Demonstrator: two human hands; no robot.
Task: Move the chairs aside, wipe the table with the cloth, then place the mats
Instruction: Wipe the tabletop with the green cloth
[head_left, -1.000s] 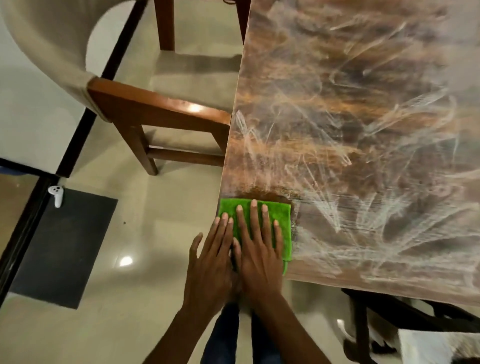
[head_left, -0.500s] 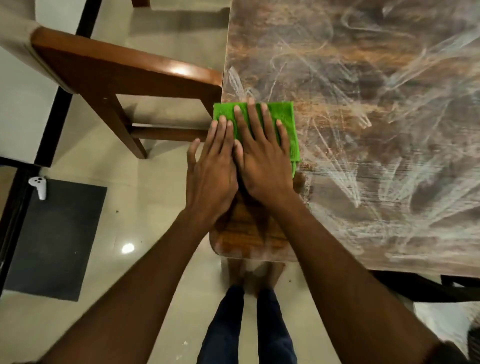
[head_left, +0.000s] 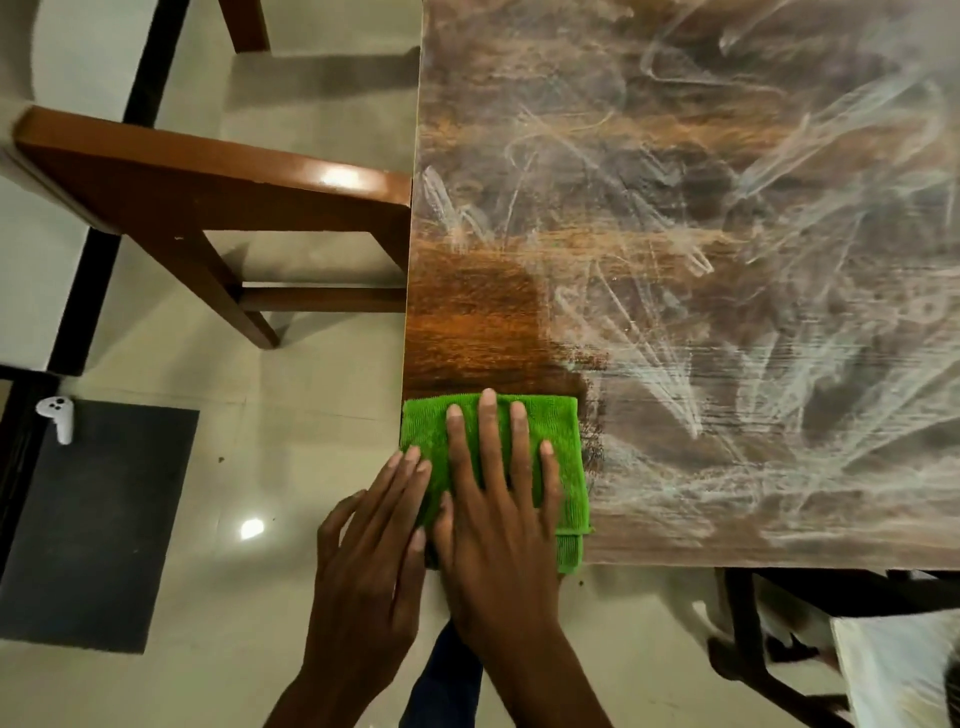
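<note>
A folded green cloth (head_left: 563, 457) lies flat on the near left corner of the wooden table (head_left: 675, 234). My right hand (head_left: 498, 519) presses on it with straight, spread fingers. My left hand (head_left: 369, 551) lies beside it, fingertips on the cloth's left edge, palm over the table's edge. Whitish smears cover most of the tabletop; a dark clean strip runs along the left edge just beyond the cloth. A wooden chair (head_left: 208, 208) stands against the table's left side. No mats are in view.
A dark floor mat (head_left: 93, 525) lies on the tiled floor at the left, with a white controller (head_left: 58, 415) at its far corner. A dark chair frame with a pale cushion (head_left: 893, 670) sits under the table's near right edge.
Both hands have pulled the cloth back along the left edge toward the near corner, leaving a clean dark strip where it passed.
</note>
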